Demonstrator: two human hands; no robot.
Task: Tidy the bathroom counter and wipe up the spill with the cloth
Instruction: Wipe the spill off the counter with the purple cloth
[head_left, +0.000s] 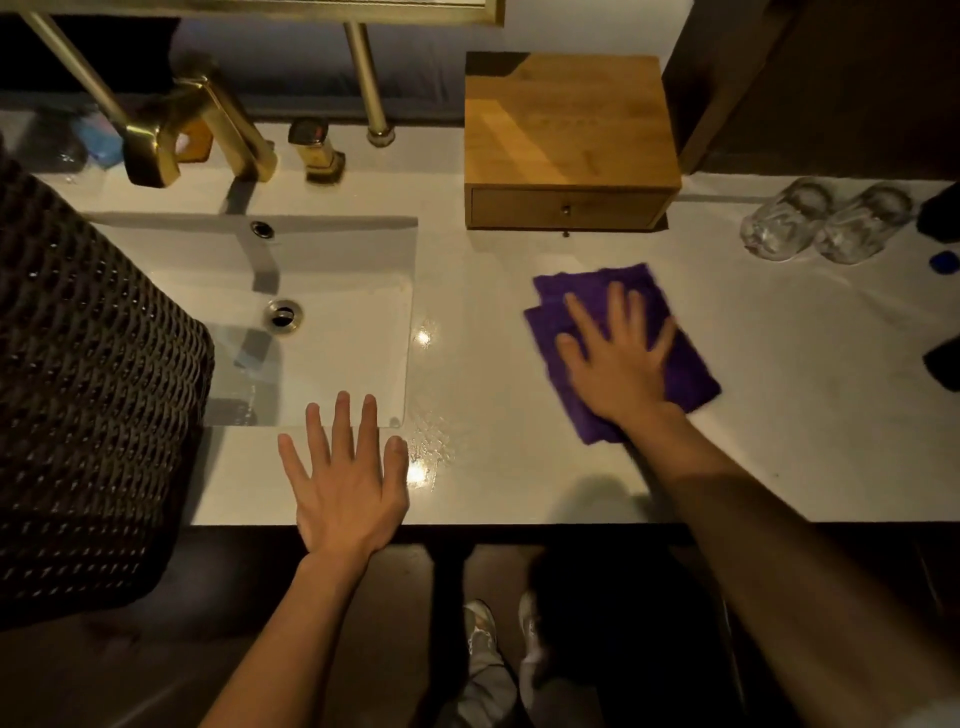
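Note:
A folded purple cloth (685, 358) lies flat on the white counter (779, 415), right of the sink. My right hand (618, 358) presses down on it, palm flat and fingers spread. Water from the spill (428, 447) glistens on the counter between the sink's right edge and the cloth, with droplets near the front edge. My left hand (345, 478) rests flat on the counter's front edge just below the sink (322, 322), fingers apart, holding nothing.
A gold faucet (202, 130) and its handle (314, 150) stand behind the sink. A wooden drawer box (569, 140) sits at the back. Two clear glasses (826, 221) lie at the right, beside dark items (943, 358). A dark woven basket (88, 395) fills the left.

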